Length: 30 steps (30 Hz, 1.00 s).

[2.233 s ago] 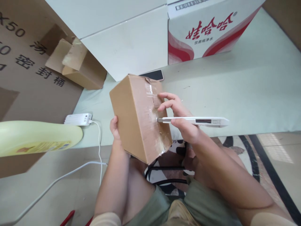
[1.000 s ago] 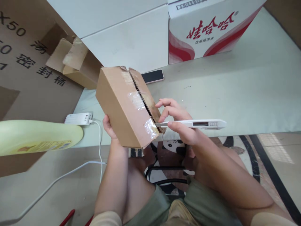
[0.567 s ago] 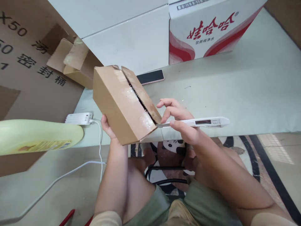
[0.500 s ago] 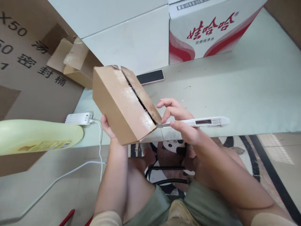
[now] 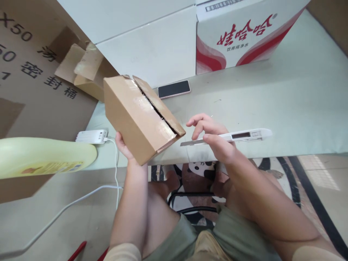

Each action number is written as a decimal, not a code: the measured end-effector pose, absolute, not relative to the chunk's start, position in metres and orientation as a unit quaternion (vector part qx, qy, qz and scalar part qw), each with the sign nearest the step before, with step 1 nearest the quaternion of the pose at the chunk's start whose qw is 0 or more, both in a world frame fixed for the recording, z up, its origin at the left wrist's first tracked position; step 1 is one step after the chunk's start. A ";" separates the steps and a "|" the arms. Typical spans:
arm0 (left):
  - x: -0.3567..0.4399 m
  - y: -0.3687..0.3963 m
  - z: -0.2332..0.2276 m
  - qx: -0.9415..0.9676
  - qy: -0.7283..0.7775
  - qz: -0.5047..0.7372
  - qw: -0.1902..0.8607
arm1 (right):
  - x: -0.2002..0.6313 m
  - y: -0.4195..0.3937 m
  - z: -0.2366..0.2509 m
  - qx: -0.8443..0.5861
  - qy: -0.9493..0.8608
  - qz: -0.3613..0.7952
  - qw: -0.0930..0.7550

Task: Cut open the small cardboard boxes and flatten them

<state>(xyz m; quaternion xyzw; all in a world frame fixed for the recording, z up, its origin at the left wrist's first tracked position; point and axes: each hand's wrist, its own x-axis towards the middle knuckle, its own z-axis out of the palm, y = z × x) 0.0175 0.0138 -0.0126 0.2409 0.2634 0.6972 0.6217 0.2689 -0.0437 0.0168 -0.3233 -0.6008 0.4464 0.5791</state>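
1. Work in hand: opening a small cardboard box (image 5: 138, 119) with a white utility knife (image 5: 231, 136). The taped centre seam on the upper face looks slit along its whole visible length; a dark gap runs between the two flaps. Judged: the cutting on this face is done.
2. Left to do, as far as can be seen: the flaps lie nearly flat, not folded back, and nothing inside the box shows. Whether tape at the end edges holds them cannot be told.
3. Box position: tilted, held in the air above the near edge of the tabletop (image 5: 285, 98), seam face turned up and to the right.
4. Left hand (image 5: 122, 143): under the box's lower left corner, fingers mostly hidden behind the cardboard; it is gripping the box from below.
5. Right hand (image 5: 214, 139): thumb and fingers pinch the knife near its blade end, the other fingers curled loosely above. The blade tip points at the box's near corner, just apart from it, not touching.
6. Around: a phone (image 5: 174, 88) flat on the tabletop behind the box; a red-and-white carton (image 5: 239, 32) at the back; a power strip (image 5: 91, 136) to the left.
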 end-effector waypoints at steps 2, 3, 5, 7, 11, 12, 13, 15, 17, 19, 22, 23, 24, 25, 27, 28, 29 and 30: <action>0.016 0.016 -0.015 0.240 0.276 0.706 0.606 | 0.267 -0.042 0.017 -0.351 -0.560 0.454 0.598; 0.015 0.016 -0.016 0.242 0.282 0.708 0.600 | 0.265 -0.042 0.017 -0.367 -0.533 0.465 0.604; 0.013 0.018 -0.018 0.253 0.290 0.708 0.593 | 0.263 -0.041 0.018 -0.394 -0.474 0.498 0.610; 0.011 0.019 -0.020 0.268 0.294 0.704 0.588 | 0.261 -0.041 0.021 -0.405 -0.424 0.531 0.611; 0.010 0.019 -0.022 0.269 0.296 0.707 0.583 | 0.259 -0.043 0.026 -0.406 -0.375 0.551 0.625; 0.010 0.020 -0.022 0.265 0.292 0.708 0.585 | 0.259 -0.043 0.027 -0.406 -0.374 0.549 0.628; 0.010 0.020 -0.022 0.262 0.287 0.709 0.589 | 0.259 -0.043 0.027 -0.405 -0.374 0.547 0.630; 0.010 0.020 -0.022 0.263 0.275 0.706 0.598 | 0.260 -0.043 0.027 -0.399 -0.376 0.545 0.635; 0.010 0.019 -0.022 0.266 0.266 0.702 0.605 | 0.260 -0.043 0.025 -0.390 -0.377 0.545 0.640; 0.009 0.019 -0.023 0.266 0.262 0.699 0.610 | 0.261 -0.043 0.024 -0.387 -0.377 0.546 0.640; 0.009 0.019 -0.023 0.263 0.267 0.699 0.609 | 0.263 -0.043 0.024 -0.392 -0.386 0.545 0.633; 0.009 0.019 -0.022 0.262 0.272 0.699 0.607 | 0.263 -0.043 0.024 -0.396 -0.390 0.544 0.628; 0.009 0.019 -0.022 0.260 0.277 0.700 0.604 | 0.264 -0.043 0.024 -0.398 -0.396 0.543 0.625; 0.009 0.019 -0.023 0.259 0.279 0.703 0.601 | 0.264 -0.043 0.025 -0.398 -0.400 0.541 0.623; 0.009 0.020 -0.023 0.255 0.278 0.708 0.597 | 0.264 -0.043 0.025 -0.388 -0.407 0.540 0.626; 0.009 0.020 -0.023 0.254 0.275 0.709 0.598 | 0.264 -0.043 0.025 -0.382 -0.409 0.538 0.631; 0.009 0.020 -0.023 0.254 0.273 0.709 0.599 | 0.264 -0.043 0.025 -0.375 -0.411 0.534 0.636; 0.009 0.020 -0.023 0.254 0.271 0.708 0.601 | 0.264 -0.043 0.024 -0.370 -0.413 0.530 0.641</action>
